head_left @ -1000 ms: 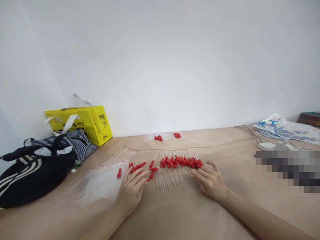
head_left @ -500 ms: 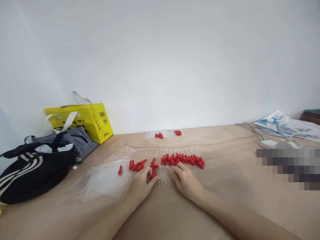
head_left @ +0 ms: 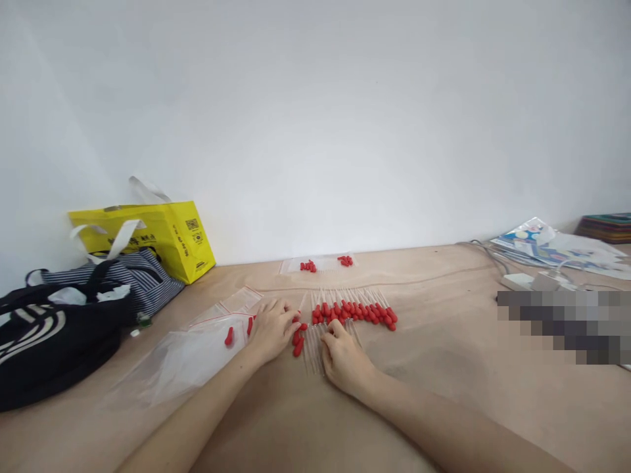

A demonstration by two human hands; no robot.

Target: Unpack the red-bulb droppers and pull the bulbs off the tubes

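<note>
The left hand [head_left: 273, 330] covers part of the loose red bulbs [head_left: 298, 347], the right hand [head_left: 349, 361] part of the slender clear tubes [head_left: 311, 351]; both hands' fingers are bent, and any grip cannot be determined. Versus one second earlier, the right hand lies farther left. Beyond it, bulb-capped tubes [head_left: 362, 311], their bulbs matte and pear-shaped, lie rowed on the smooth worktop [head_left: 444, 315].

Red-bulbed clear tubes [head_left: 355, 309] are being displayed flat in a close row, pointing away; nearer, bare tubes [head_left: 310, 355] are being partly covered beside loose red bulbs [head_left: 298, 347].
</note>
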